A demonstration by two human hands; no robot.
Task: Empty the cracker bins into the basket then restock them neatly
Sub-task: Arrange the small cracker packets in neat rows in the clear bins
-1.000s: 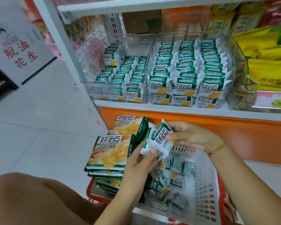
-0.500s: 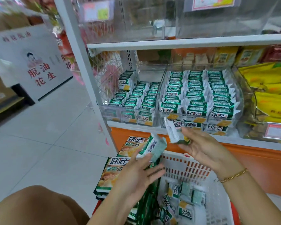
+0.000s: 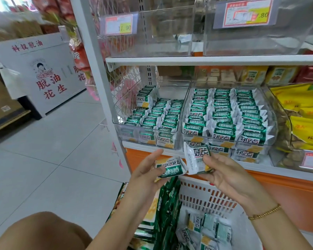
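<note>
My left hand [image 3: 145, 175] holds a green-and-white cracker packet [image 3: 170, 167] lying across its palm. My right hand [image 3: 224, 175] pinches a second cracker packet [image 3: 197, 158], upright, just below the shelf edge. Both hands hover over the white basket [image 3: 206, 194], which holds several loose packets and large green cracker bags [image 3: 163, 210] at its left side. Above, the left clear bin [image 3: 148, 121] is partly filled with neat rows. The right clear bin [image 3: 229, 120] is packed full.
Two clear bins [image 3: 148, 33] with price tags stand on the upper shelf and look nearly bare. Yellow snack bags [image 3: 302, 109] fill the bin at far right. A white shelf post [image 3: 96, 69] rises at left, with tiled floor [image 3: 43, 150] and a white display box [image 3: 36, 73] beyond.
Both hands have risen from the basket toward the bins, each with a packet. The view tilted upward, showing the upper shelf.
</note>
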